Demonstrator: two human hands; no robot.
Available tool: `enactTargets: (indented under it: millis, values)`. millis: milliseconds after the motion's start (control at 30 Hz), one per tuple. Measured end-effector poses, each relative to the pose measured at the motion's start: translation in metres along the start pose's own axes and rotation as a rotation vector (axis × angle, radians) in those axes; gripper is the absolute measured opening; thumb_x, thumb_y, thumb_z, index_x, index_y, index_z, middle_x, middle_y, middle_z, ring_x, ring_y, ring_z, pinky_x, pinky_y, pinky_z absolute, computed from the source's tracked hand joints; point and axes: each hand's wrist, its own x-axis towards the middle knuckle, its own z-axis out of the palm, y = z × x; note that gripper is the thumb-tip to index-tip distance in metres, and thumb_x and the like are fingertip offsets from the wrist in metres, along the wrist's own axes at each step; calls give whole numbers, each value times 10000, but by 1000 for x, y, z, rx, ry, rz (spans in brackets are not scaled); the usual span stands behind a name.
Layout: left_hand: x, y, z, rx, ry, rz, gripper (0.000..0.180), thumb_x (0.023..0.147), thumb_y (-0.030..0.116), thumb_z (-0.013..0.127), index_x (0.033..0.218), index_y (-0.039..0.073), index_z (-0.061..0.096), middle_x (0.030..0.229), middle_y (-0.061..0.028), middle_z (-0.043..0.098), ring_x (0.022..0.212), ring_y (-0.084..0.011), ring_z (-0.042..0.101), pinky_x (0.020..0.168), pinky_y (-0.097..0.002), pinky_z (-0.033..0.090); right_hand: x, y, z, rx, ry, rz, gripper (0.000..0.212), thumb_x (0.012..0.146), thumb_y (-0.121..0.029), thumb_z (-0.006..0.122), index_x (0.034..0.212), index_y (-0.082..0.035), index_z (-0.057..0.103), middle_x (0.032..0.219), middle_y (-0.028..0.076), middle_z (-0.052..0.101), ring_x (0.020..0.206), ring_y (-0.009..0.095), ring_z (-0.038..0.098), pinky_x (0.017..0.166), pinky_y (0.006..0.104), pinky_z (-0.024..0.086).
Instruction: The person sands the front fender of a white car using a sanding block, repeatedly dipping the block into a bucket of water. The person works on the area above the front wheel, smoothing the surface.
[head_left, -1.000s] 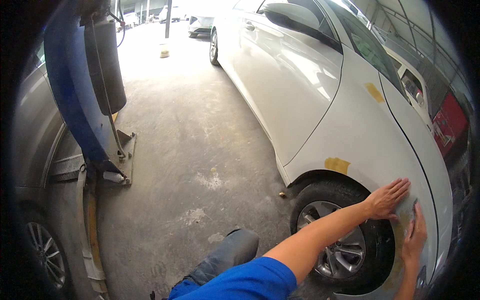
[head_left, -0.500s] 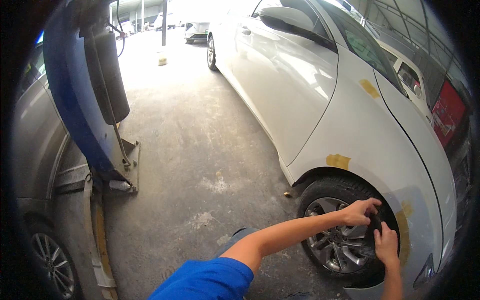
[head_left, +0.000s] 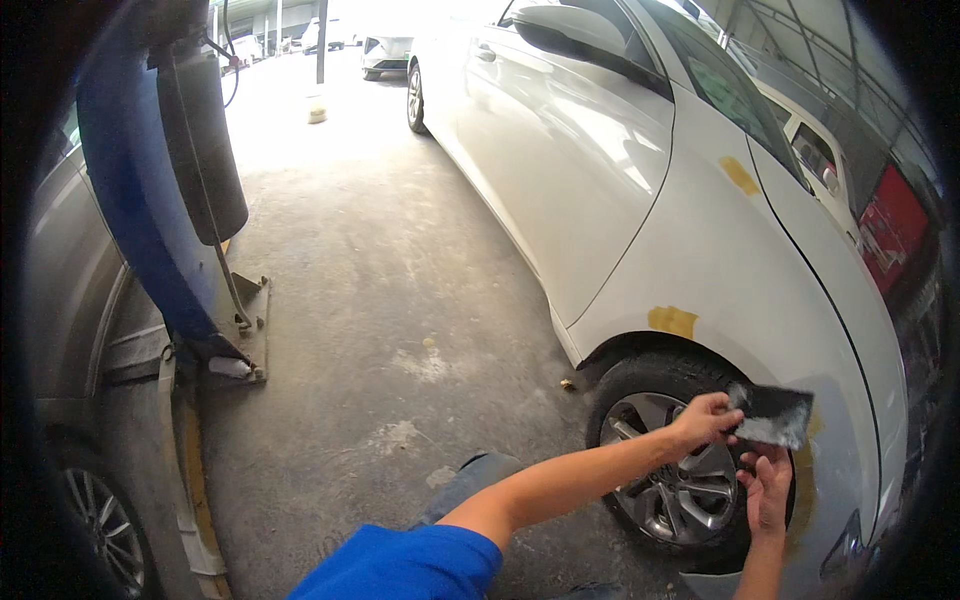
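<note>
A dark, flat sheet of sandpaper (head_left: pixel 776 412) dusted with pale powder is held up in front of the white car's front wheel (head_left: pixel 675 475). Along its left edge, my left hand (head_left: pixel 708 420) pinches it. Just below the sheet is my right hand (head_left: pixel 767 492), its fingers bent and apart; whether their tips touch the lower edge is hard to see. Behind the sheet, the front fender (head_left: pixel 690 240) carries yellowish filler patches: one above the wheel arch (head_left: pixel 672 321), one higher up near the hood line (head_left: pixel 739 176), and a larger one beside the wheel (head_left: pixel 806 480).
A blue lift post (head_left: pixel 140 190) stands at left on a bolted base, with a grey car (head_left: pixel 75 290) beyond it. Small debris (head_left: pixel 567 384) lies on the concrete floor (head_left: pixel 350 330) near the wheel. The side mirror (head_left: pixel 575 35) juts out above. My knee (head_left: pixel 480 480) is low, close to the wheel.
The sandpaper, earlier dark and bunched between both hands, is now spread flat and turned to show its dusty face. My right hand has dropped slightly below it. The view has shifted slightly.
</note>
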Motion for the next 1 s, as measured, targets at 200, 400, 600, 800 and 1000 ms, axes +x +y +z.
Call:
enactTargets:
  millis: [200, 400, 600, 800, 1000]
  values:
    - [14, -6, 36, 716, -87, 182, 219, 1011, 225, 719, 1072, 20, 674, 972, -66, 714, 879, -173, 694, 779, -350, 593, -10, -16, -19, -90, 445, 103, 310, 1046, -312, 660, 1213, -58, 722, 1110, 35, 719, 982, 146, 670, 794, 301, 510]
    - [63, 113, -2, 1404, 245, 784, 226, 1008, 191, 676, 1187, 55, 696, 1155, -163, 734, 1012, -286, 739, 892, -419, 594, 24, -75, -27, -816, 616, -216, 491, 1067, -337, 615, 1415, 8, 633, 1453, 222, 627, 1327, 322, 615, 1095, 373, 469]
    - [128, 114, 41, 1637, 175, 1105, 493, 1006, 241, 618, 1454, 47, 550, 1567, -175, 479, 1498, -349, 409, 1238, -497, 327, 34, -73, -89, -1932, 180, -729, 628, 917, -73, 567, 1536, 8, 495, 1608, 251, 452, 1494, 381, 454, 1219, 492, 392]
    - [135, 116, 17, 1683, 163, 1129, 629, 925, 279, 625, 1492, 24, 525, 1640, -208, 379, 1536, -391, 345, 1258, -555, 273, 93, -41, -11, -1800, 137, -739, 780, 799, -10, 545, 1551, 120, 380, 1658, 303, 332, 1569, 456, 282, 1288, 545, 222]
    - [152, 96, 27, 1457, -12, 1132, 644, 928, 302, 618, 1484, -9, 521, 1684, -225, 315, 1586, -379, 256, 1308, -549, 174, 60, -32, -67, -2036, 113, -703, 567, 1013, -88, 486, 1548, 82, 405, 1637, 294, 380, 1534, 453, 357, 1265, 568, 268]
